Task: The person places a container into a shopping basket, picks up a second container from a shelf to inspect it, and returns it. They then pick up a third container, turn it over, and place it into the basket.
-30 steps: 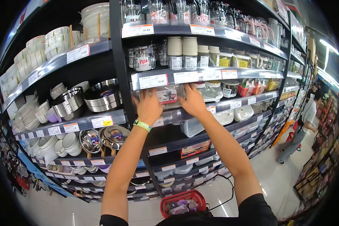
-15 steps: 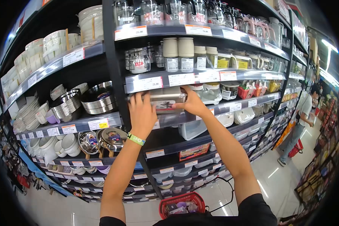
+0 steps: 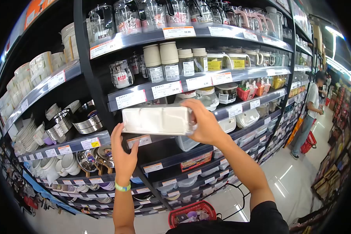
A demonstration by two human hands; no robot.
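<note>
I cannot read the price tags on the shelf edge above my hands; the print is too small. My right hand covers the right end of the white container, and my left hand hides part of its underside. The red basket below my hands is partly blocked by my body. The jars above are cut off by the top edge.

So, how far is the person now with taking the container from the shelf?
Done: the clear container is off the shelf and out in front of it, its underside facing the camera. In hand: the right hand grips its right end, and the left hand is under its left corner. Left: it is not yet in the red basket on the floor below.
</note>
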